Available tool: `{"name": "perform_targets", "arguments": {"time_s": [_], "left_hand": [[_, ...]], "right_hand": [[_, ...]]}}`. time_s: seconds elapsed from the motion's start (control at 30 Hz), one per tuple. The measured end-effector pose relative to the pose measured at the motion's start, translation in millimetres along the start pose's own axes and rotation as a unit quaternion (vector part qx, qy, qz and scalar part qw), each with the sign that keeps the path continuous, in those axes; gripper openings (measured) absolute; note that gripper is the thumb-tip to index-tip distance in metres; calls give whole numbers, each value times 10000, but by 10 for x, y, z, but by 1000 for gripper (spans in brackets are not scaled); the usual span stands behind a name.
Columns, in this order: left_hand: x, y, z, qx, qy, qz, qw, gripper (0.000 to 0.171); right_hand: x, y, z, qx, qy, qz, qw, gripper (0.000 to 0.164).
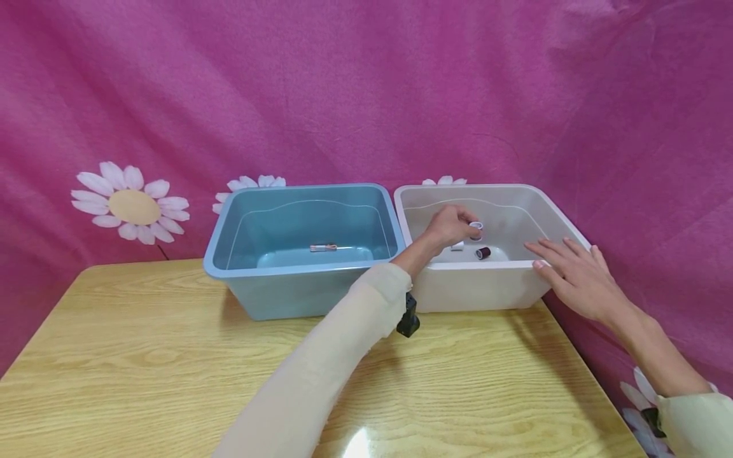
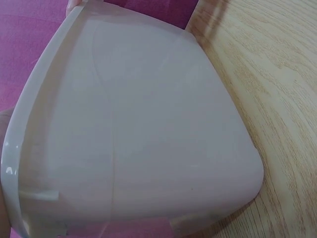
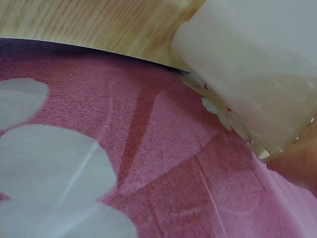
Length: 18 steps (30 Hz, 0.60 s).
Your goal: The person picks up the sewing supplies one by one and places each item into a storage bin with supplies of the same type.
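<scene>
My left hand (image 1: 449, 226) reaches over the front wall into the off-white bin (image 1: 475, 289). Between thumb and fingers it pinches a spool of thread (image 1: 476, 229) with a white rim. Below that hand, on the bin's floor, lie a white spool (image 1: 457, 246) and a dark maroon spool (image 1: 483, 253). My right hand (image 1: 578, 280) rests on the bin's front right corner, its fingers spread over the rim. Mostly the bin's outer wall (image 2: 143, 119) fills the left wrist view. In the right wrist view, part of the right hand (image 3: 297, 161) touches the bin's edge.
A blue bin (image 1: 292, 296) stands directly left of the off-white one, with a small copper-and-white item (image 1: 323, 247) on its floor. Both stand on a wood-grain table (image 1: 143, 356). Behind and to the right hangs a magenta cloth (image 1: 321, 95) with white flowers.
</scene>
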<state>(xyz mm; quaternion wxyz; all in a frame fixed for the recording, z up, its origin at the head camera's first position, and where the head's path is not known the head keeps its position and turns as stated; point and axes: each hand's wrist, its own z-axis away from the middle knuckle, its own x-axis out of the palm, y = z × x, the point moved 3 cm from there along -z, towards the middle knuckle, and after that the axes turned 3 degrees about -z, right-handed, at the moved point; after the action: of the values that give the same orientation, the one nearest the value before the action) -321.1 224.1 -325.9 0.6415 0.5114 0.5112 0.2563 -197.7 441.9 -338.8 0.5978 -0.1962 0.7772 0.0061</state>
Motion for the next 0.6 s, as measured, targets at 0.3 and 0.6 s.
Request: {"name": "perform_targets", "arguments": {"time_s": [0.3, 0.6], "left_hand": [[-19, -10, -16, 64, 153, -72, 9998, 18], [-16, -3, -24, 97, 192, -60, 9998, 18]], "right_hand": [[1, -6, -7, 46, -49, 37, 10000, 43], [-2, -9, -4, 50, -47, 23, 10000, 43]]}}
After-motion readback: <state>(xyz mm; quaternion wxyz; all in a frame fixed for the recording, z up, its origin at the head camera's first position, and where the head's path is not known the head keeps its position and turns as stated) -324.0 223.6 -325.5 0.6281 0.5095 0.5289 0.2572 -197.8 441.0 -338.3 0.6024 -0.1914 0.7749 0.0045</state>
